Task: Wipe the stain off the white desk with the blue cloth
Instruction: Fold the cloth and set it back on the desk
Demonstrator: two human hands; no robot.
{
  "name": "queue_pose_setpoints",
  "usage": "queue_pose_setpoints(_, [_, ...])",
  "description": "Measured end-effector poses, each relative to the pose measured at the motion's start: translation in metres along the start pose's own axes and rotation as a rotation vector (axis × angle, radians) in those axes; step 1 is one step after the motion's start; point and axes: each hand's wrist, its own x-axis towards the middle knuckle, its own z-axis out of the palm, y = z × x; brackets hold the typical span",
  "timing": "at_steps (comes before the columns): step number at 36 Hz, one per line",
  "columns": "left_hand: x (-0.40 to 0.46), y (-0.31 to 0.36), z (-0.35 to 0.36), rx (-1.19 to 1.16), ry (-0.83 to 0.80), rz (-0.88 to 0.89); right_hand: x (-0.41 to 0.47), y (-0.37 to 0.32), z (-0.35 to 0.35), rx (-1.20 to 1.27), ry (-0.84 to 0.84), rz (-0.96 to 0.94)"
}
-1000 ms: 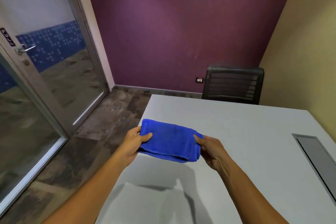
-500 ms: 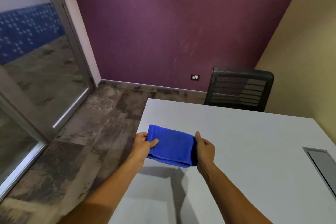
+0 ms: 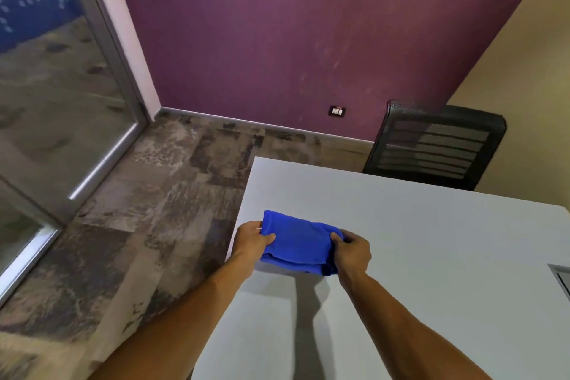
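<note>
A folded blue cloth (image 3: 300,242) is held just above the left edge of the white desk (image 3: 431,256). My left hand (image 3: 251,241) grips its left end, thumb on top. Its right end is pinched by my right hand (image 3: 353,251). The cloth is bunched into a narrow bundle between the two hands. No stain shows on the desk surface that I can see.
A black mesh chair (image 3: 438,145) stands behind the desk's far edge by the beige wall. A grey cable hatch (image 3: 563,279) is set into the desk at the right. Left of the desk lies patterned floor, with a glass door (image 3: 61,95) beyond.
My hands have come closer together, folding the cloth narrower. The view has shifted right, so the door handle has left the frame.
</note>
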Motion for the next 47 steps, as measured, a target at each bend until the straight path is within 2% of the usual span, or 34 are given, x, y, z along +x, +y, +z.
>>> queue_pose_setpoints(8, [0.070, -0.014, 0.012, 0.073, 0.055, -0.029, 0.050, 0.006, 0.038, 0.083, 0.030, 0.109])
queue_pose_setpoints(13, [0.111, -0.016, 0.011, 0.074, 0.111, -0.009, 0.084, 0.004, 0.065, 0.068, 0.023, 0.093])
queue_pose_setpoints(22, [0.159, -0.028, 0.016, 0.067, 0.169, -0.032, 0.131, 0.000, 0.098, 0.068, -0.059, 0.124])
queue_pose_setpoints(24, [0.166, -0.031, 0.017, 0.107, 0.144, -0.020, 0.136, 0.004, 0.102, -0.031, -0.106, 0.116])
queue_pose_setpoints(26, [0.172, -0.035, 0.016, 0.221, 0.101, 0.017, 0.137, 0.008, 0.104, -0.236, -0.177, 0.039])
queue_pose_setpoints(28, [0.175, -0.040, 0.015, 0.442, 0.103, 0.101, 0.137, 0.014, 0.106, -0.578, -0.208, -0.158])
queue_pose_setpoints(30, [0.174, -0.043, 0.013, 0.732, 0.152, 0.264, 0.137, 0.020, 0.108, -0.910, -0.210, -0.438])
queue_pose_setpoints(32, [0.173, -0.047, 0.012, 0.925, 0.127, 0.446, 0.137, 0.026, 0.110, -1.050, -0.287, -0.653])
queue_pose_setpoints(33, [0.173, -0.051, 0.012, 0.992, 0.075, 0.506, 0.137, 0.031, 0.111, -1.092, -0.337, -0.702])
queue_pose_setpoints(35, [0.174, -0.060, 0.014, 1.134, -0.055, 0.558, 0.137, 0.041, 0.112, -1.160, -0.405, -0.685])
queue_pose_setpoints(37, [0.176, -0.072, 0.017, 1.262, -0.135, 0.551, 0.135, 0.050, 0.112, -1.179, -0.434, -0.584])
queue_pose_setpoints(43, [0.192, -0.079, 0.007, 1.434, -0.181, 0.579, 0.136, 0.056, 0.115, -1.245, -0.478, -0.471])
queue_pose_setpoints(47, [0.193, -0.070, 0.001, 1.490, -0.211, 0.576, 0.141, 0.044, 0.118, -1.331, -0.576, -0.432])
